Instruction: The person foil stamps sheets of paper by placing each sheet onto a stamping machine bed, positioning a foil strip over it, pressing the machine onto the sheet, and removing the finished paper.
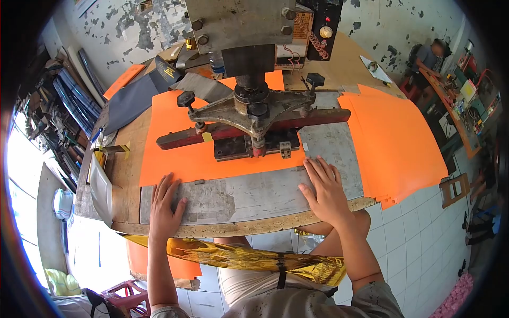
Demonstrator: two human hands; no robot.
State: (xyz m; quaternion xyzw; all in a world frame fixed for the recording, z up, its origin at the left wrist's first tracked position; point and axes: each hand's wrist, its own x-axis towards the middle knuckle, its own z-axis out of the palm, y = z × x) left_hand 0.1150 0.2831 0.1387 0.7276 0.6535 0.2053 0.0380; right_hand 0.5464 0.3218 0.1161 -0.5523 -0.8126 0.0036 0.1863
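An orange sheet (pixel 175 153) lies on the grey metal plate (pixel 254 193), partly hidden under the head of a heavy press (pixel 249 114). My left hand (pixel 167 206) rests flat at the plate's left front, its fingers stretched out and the tips at the sheet's lower left corner. On the other side, my right hand (pixel 327 192) lies with fingers extended on the plate, fingertips by the sheet's lower right corner. Neither hand holds anything. A small metal stop (pixel 199 182) sits at the sheet's front edge between them.
A stack of orange sheets (pixel 395 146) overhangs the right of the table. Crumpled gold foil (pixel 222 253) stretches across my lap below the table's front edge (pixel 254 227). Dark sheets (pixel 132 103) lie at the back left. A person (pixel 429 58) sits at a far-right bench.
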